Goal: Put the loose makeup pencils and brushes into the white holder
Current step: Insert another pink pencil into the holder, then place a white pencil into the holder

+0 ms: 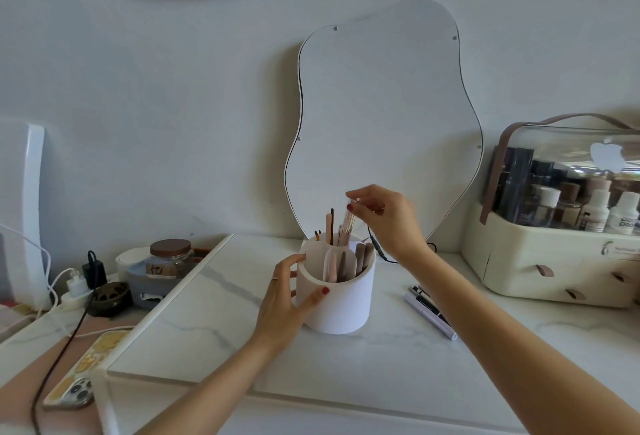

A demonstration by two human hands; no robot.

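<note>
The white round holder (pixel 341 310) stands in the middle of the marble board, split into compartments with several pencils and brushes upright inside. My left hand (pixel 284 292) wraps around its left side, thumb on the front wall. Above the holder's back compartment my right hand (pixel 384 216) pinches the top of a thin clear-handled brush (pixel 347 221), whose lower end is inside the holder. To the right of the holder a few loose makeup pencils (pixel 431 311) lie on the board, white and black ones side by side.
A wavy mirror (pixel 384 116) leans on the wall behind the holder. A cream cosmetics case (pixel 554 261) with bottles stands at the right. At the left are a jar (pixel 170 258), chargers with cables (pixel 86 278) and a phone (pixel 79 375).
</note>
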